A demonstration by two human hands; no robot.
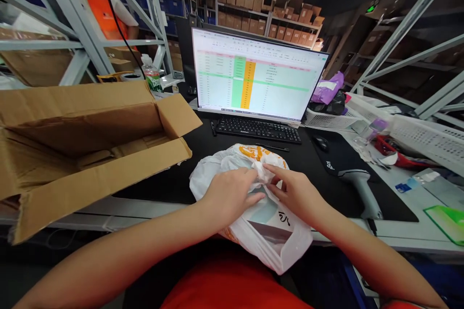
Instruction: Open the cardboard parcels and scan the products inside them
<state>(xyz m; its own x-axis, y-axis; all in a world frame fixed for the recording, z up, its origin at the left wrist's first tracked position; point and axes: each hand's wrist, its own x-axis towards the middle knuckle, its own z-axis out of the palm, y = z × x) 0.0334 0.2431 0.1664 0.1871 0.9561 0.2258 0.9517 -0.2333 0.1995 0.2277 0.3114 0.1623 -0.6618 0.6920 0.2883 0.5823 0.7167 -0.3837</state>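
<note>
A white plastic bag (217, 166) with orange print lies on the black desk mat (203, 142) at the near edge of the desk. A flat box shows through the bag's lower end (270, 231). My left hand (228, 195) rests on the bag's middle, fingers pinching the crumpled plastic. My right hand (297, 193) pinches the same fold from the right, its fingertips touching those of the left.
An open, empty cardboard box (90, 149) lies on its side at the left. Behind the bag are a keyboard (259, 129), a monitor (253, 75) showing a spreadsheet, a mouse (321, 142) and a pen. A barcode scanner (360, 186) lies at right. A person in orange stands behind the left shelving.
</note>
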